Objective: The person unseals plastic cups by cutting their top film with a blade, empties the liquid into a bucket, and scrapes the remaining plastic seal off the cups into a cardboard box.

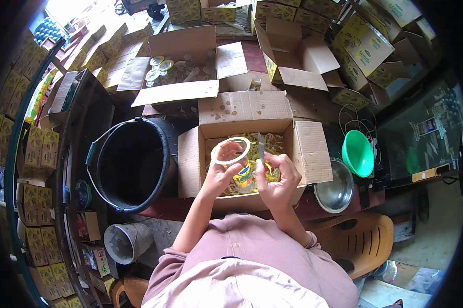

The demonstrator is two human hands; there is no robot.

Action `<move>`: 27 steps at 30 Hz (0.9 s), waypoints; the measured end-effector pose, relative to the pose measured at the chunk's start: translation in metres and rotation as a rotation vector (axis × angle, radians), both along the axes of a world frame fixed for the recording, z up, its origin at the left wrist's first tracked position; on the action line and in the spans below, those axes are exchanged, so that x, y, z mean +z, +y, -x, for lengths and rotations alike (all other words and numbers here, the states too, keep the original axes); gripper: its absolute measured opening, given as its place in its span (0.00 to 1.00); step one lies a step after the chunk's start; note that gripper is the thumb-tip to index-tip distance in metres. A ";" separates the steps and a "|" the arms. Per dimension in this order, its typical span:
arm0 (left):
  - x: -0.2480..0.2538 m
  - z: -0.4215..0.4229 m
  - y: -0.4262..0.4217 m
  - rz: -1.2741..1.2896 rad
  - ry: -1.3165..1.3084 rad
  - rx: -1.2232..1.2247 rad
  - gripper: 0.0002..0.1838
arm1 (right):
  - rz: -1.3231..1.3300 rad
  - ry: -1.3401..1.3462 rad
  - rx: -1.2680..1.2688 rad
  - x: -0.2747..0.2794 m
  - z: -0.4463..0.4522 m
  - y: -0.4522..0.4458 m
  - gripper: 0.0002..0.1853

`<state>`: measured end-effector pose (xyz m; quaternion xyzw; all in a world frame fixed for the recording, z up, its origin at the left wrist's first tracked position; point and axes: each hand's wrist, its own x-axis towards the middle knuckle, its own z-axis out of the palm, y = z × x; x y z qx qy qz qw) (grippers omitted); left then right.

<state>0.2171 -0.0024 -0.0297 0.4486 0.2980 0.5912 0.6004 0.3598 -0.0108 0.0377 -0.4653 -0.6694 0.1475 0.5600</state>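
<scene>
Partway along, by the look of it: at the center of the frame the left hand (217, 177) is half curled, gripping 1 jar (242, 178) with its label (244, 173) on. The right hand (280, 186) is closed on a knife (261, 146), blade up, just beside the jar. Beneath both, a box (313, 151) holds yellowish scraps (276, 143). Farther, at upper left, a carton (182, 41) holds more jars (165, 65); whether finished or waiting, I cannot tell.

The cup (244, 168) is clear, its rim (248, 146) cream, its label (242, 177) yellow and blue; the knife (261, 148) is grey; the bowl (358, 153) green.
</scene>
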 end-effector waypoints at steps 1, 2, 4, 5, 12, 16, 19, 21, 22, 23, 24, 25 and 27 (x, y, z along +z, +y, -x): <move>0.003 -0.002 -0.001 0.008 0.006 0.026 0.26 | 0.010 -0.010 -0.006 0.000 0.002 -0.001 0.08; 0.008 -0.003 -0.003 -0.004 -0.020 0.019 0.25 | 0.004 -0.009 0.000 -0.001 0.003 -0.001 0.08; 0.011 -0.004 -0.004 -0.019 -0.004 -0.001 0.26 | -0.006 -0.010 0.013 -0.002 0.006 -0.002 0.08; 0.011 -0.004 -0.005 -0.026 0.004 -0.011 0.26 | -0.013 -0.008 0.010 -0.002 0.007 -0.003 0.08; 0.010 -0.005 -0.004 -0.104 0.098 0.016 0.30 | -0.040 -0.005 -0.004 -0.001 0.009 -0.001 0.08; 0.013 -0.007 -0.006 -0.122 0.186 0.056 0.31 | -0.071 -0.035 -0.018 -0.003 0.008 0.001 0.08; 0.014 -0.007 -0.008 -0.122 0.194 0.048 0.31 | -0.096 -0.049 -0.037 -0.002 0.006 0.003 0.08; 0.015 -0.007 -0.010 -0.123 0.183 0.040 0.31 | -0.078 -0.042 -0.016 -0.001 0.003 0.006 0.08; 0.016 -0.008 -0.010 -0.127 0.190 0.041 0.32 | -0.069 -0.038 -0.005 -0.001 0.002 0.007 0.09; 0.016 -0.007 -0.010 -0.130 0.196 0.043 0.32 | -0.053 -0.031 -0.001 -0.001 0.001 0.007 0.09; 0.015 -0.007 -0.009 -0.134 0.181 0.037 0.32 | -0.038 -0.024 0.003 -0.001 0.000 0.006 0.08; 0.014 -0.007 -0.008 -0.137 0.167 0.031 0.32 | -0.022 -0.016 0.006 0.000 -0.001 0.005 0.08; 0.014 -0.006 -0.007 -0.134 0.135 0.020 0.32 | -0.002 0.005 -0.016 0.001 0.000 0.003 0.08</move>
